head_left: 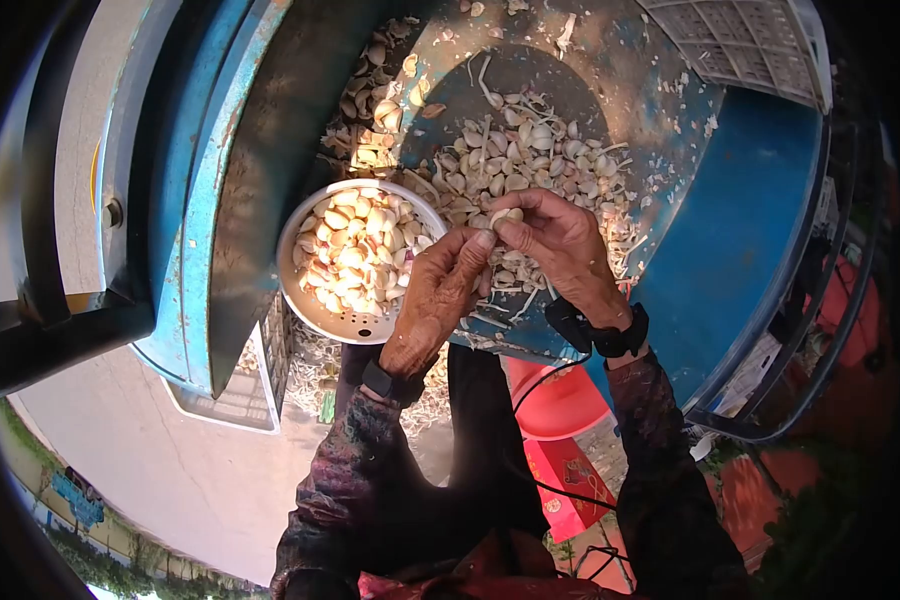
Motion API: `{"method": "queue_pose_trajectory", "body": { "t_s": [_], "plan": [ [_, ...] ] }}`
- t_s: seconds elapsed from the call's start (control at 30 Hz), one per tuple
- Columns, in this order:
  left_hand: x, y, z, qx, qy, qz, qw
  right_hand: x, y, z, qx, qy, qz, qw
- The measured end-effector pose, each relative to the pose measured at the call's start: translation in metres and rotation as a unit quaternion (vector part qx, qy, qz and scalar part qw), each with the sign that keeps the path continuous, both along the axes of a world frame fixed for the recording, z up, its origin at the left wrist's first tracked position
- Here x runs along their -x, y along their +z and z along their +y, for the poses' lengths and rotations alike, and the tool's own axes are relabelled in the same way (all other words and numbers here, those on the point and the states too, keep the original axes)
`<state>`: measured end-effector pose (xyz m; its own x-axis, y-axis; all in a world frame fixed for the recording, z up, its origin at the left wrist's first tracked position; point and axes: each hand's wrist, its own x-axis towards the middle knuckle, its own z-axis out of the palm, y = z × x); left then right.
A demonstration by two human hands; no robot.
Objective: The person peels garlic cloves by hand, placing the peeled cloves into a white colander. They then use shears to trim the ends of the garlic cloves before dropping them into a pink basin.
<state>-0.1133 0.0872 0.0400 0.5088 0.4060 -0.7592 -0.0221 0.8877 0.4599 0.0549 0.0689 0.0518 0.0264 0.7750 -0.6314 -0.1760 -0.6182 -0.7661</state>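
Observation:
My left hand and my right hand meet above a heap of garlic cloves. Between the fingertips of both is a pale garlic clove; the right thumb and forefinger pinch it, and the left thumb and fingers are pressed together at its lower left side. A white round colander full of garlic cloves stands just left of my left hand, partly in sunlight. Loose skins and stem bits lie in and around the heap, on the blue metal surface.
A light plastic crate stands at the upper right. Another crate sits low on the left beside a blue metal side wall. Below the surface are a red basin and a red box. A dark cable hangs near my right wrist.

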Motion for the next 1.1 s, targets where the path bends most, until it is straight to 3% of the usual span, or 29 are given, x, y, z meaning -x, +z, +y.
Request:
{"method": "queue_pose_trajectory", "body": {
  "t_s": [0.1,0.27,0.37,0.4,0.43,0.5,0.57,0.63,0.7,0.73,0.77,0.9,1.0,1.07,1.1],
  "plan": [
    [-0.003,-0.007,-0.003,-0.086,-0.057,-0.001,0.995,-0.004,-0.003,-0.015,-0.038,0.040,-0.075,0.996],
    [-0.007,-0.003,-0.028,-0.067,-0.063,-0.002,0.996,-0.003,0.004,-0.034,0.057,-0.010,-0.015,0.998],
    [-0.009,-0.005,-0.039,-0.018,-0.073,-0.042,0.996,-0.013,-0.010,-0.044,0.048,-0.057,0.060,0.995],
    [-0.009,-0.015,-0.047,-0.064,-0.151,-0.051,0.985,-0.016,-0.014,-0.043,0.049,-0.058,0.060,0.995],
    [-0.011,-0.013,-0.051,-0.064,-0.151,-0.051,0.985,-0.020,-0.018,-0.038,0.056,-0.075,0.023,0.995],
    [-0.016,-0.009,-0.057,0.053,-0.089,-0.004,0.995,-0.022,-0.018,-0.033,0.060,-0.091,-0.012,0.994],
    [-0.011,-0.020,-0.059,0.113,-0.072,-0.007,0.991,-0.018,-0.006,-0.034,0.048,-0.004,-0.081,0.996],
    [-0.015,-0.024,-0.061,0.199,0.076,-0.101,0.972,-0.010,0.021,-0.037,0.068,0.061,-0.146,0.985],
    [-0.018,-0.017,-0.059,0.212,0.136,-0.153,0.956,-0.002,0.032,-0.035,-0.164,0.253,-0.248,0.921],
    [-0.017,-0.017,-0.060,0.219,0.157,-0.152,0.951,0.000,0.030,-0.028,-0.206,0.253,-0.270,0.906],
    [-0.014,-0.018,-0.062,0.227,0.177,-0.150,0.946,0.001,0.021,-0.018,-0.210,0.255,-0.268,0.905],
    [0.000,-0.032,-0.071,0.191,0.073,-0.162,0.965,0.008,-0.056,0.060,-0.231,0.132,-0.324,0.908],
    [0.005,-0.020,-0.066,0.191,0.080,-0.153,0.966,0.020,-0.103,0.112,-0.255,0.188,-0.325,0.891],
    [0.014,-0.022,-0.067,0.168,0.073,-0.160,0.970,0.036,-0.125,0.130,-0.219,0.321,-0.513,0.766],
    [0.018,-0.024,-0.067,0.169,0.073,-0.158,0.970,0.037,-0.128,0.130,-0.219,0.321,-0.511,0.767]
  ]
}}
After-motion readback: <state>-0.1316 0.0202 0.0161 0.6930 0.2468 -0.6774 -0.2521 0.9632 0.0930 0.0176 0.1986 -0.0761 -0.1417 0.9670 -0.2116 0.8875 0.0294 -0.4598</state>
